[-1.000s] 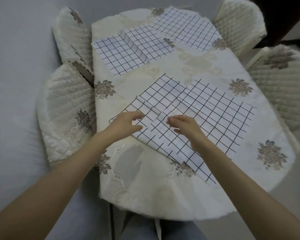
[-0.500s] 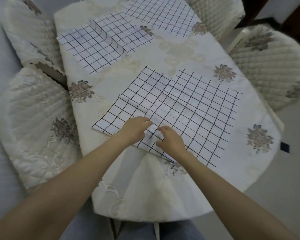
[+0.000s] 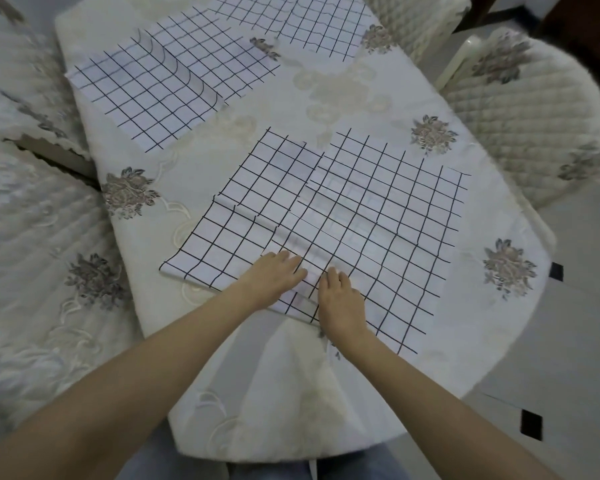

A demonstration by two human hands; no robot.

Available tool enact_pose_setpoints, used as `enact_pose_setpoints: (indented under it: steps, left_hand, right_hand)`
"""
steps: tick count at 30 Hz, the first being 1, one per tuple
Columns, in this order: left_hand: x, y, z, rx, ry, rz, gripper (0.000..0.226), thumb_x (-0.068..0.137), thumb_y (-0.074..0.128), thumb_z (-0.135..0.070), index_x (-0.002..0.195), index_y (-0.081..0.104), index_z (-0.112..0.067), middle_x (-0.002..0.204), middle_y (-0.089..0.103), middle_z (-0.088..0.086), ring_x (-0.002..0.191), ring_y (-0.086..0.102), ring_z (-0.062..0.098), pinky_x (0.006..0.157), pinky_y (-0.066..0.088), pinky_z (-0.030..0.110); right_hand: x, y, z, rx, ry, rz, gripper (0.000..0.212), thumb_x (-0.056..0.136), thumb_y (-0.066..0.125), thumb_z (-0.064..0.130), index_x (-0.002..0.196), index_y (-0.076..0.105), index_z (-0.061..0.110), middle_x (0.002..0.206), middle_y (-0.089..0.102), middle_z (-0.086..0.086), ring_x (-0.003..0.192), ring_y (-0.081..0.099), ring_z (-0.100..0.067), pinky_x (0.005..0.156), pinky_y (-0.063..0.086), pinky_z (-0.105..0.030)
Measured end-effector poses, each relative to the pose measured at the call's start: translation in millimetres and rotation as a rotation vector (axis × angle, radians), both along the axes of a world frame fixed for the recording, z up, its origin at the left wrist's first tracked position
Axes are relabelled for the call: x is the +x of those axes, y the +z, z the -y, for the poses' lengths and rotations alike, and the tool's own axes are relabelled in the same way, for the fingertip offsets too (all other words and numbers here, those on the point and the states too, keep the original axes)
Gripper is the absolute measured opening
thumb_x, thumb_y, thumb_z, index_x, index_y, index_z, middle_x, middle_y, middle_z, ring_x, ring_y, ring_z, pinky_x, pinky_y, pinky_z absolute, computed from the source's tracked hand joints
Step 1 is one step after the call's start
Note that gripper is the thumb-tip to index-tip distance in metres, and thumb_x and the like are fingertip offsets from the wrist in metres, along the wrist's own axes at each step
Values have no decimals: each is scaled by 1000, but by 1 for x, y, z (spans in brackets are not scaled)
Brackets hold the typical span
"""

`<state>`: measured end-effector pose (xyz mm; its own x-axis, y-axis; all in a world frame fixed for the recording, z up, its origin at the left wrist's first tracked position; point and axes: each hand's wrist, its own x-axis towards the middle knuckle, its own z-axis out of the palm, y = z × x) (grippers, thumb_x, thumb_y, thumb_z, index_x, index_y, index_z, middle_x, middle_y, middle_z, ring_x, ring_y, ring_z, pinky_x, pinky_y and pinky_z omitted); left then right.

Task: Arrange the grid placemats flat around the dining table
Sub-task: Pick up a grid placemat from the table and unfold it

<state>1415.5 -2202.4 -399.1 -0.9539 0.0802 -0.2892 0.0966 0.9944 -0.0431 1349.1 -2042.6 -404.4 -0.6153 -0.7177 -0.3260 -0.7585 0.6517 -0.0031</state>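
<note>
both hands flat, fingers straight: left hand [image 3: 274,277] and right hand [image 3: 340,301] press near grid placemat [image 3: 378,216] on worktop [image 3: 257,140]; nothing clamped in either grip.

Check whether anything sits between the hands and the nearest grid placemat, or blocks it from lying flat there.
Nothing visible does. The left hand and right hand already rest on the near placemat; only its own raised fold keeps it from lying flat on the tablecloth.

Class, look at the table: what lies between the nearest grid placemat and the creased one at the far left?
Head view: between nearest placemat and creased placemat, only bare embroidered tablecloth.
</note>
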Motion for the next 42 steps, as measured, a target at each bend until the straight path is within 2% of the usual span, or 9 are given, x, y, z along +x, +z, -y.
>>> enact_pose_setpoints:
  steps: [3,7,14,16,18,20,29,33,42]
  left_hand:
    - [1,4,-1,-47,-4,24,45,77,64,1,120,53,-9,118,57,10,103,57,28,77,52,37]
    - [-6,21,-1,-100,13,46,33,43,82,-2,64,61,-16,59,60,-2,51,57,15,46,36,24]
    - [-23,74,20,-68,284,18,16,90,43,1,85,49,-13,83,53,3,72,51,24,52,27,30]
    - [-31,100,31,-39,346,-11,15,92,42,-5,88,54,-13,84,55,1,71,53,23,50,29,29]
    - [-35,128,40,35,401,-36,18,95,44,-14,94,62,-16,91,63,1,83,61,24,58,35,30]
    - [-37,160,47,137,443,-61,20,95,46,-20,95,66,-17,92,66,1,89,63,24,64,42,30]
    - [-19,295,47,384,527,-90,13,89,61,-27,79,66,-20,81,67,-8,85,64,16,79,53,37]
    - [-7,335,43,321,519,-163,20,88,64,-25,70,59,-32,76,65,-15,82,63,10,79,52,34]
    - [33,394,53,171,609,-397,21,86,66,-30,68,58,-37,73,60,-19,79,58,12,77,48,31]
  right_hand:
    - [-3,4,-2,-18,15,10,49,28,83,-6,73,66,2,78,66,-14,65,64,-27,36,31,-23]
    - [-18,26,-1,-161,45,-2,48,20,80,-11,45,48,13,42,44,-1,31,41,-19,45,2,-14]
    - [-63,71,5,-282,63,-177,60,34,79,-8,48,27,19,48,-2,11,41,-7,-7,50,-4,-14]
    - [-75,97,12,-202,61,-204,40,57,74,-3,53,39,15,45,14,9,37,9,-8,45,3,-18]
    - [-91,117,17,-207,96,-187,14,83,57,3,73,61,13,58,54,1,50,51,-18,45,18,-24]
    - [-100,148,23,-246,99,-142,21,90,48,10,88,68,16,77,69,-4,72,64,-27,50,30,-27]
    - [-119,290,23,-359,157,4,32,94,55,28,63,51,29,62,49,10,74,52,-22,52,28,-24]
    - [-118,330,19,-447,192,-7,15,94,58,30,94,71,23,73,57,10,81,58,-18,64,38,-26]
    - [-112,381,12,-577,138,-111,18,93,58,28,99,73,23,90,67,9,83,56,-11,73,50,-31]
